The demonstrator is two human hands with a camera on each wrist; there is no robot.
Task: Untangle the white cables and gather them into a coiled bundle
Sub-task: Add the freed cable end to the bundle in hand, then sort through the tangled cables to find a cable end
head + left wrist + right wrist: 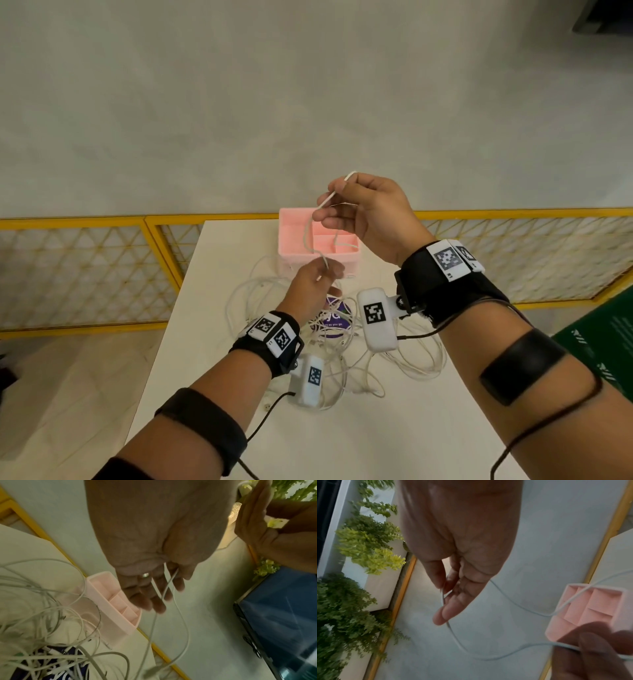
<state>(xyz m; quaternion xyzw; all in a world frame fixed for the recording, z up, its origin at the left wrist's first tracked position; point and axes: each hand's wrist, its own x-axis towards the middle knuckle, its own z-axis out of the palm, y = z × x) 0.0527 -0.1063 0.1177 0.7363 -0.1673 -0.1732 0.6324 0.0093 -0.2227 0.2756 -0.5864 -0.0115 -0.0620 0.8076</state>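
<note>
1. One white cable [310, 233] hangs in the air above the far edge of the surface [394, 428], strung between both hands. The other white cables [342, 346] lie in a loose tangle at the middle of the surface, not yet coiled.
2. The right hand [371, 216] is the higher one, and its fingers [452, 609] pinch the cable near its free end. The left hand [313, 286] is lower, its fingers [154, 596] lightly curled, with the strand held between fingers and thumb.
3. A pink organiser box [318, 241] stands at the far edge, just behind the hanging loop. A purple round label [334, 317] lies under the tangle.
4. Risk, as I judge it: the lower run of the held cable drops back into the pile. Lifting it further could tighten a knot there or drag neighbouring cables towards the edge. The slack loop could also catch on the box rim.
5. Hard to tell: where the held cable enters the pile, how many cables there are, and the left fingertip contact, which is blurred in the wrist views. The wrist cameras hide part of the tangle.
</note>
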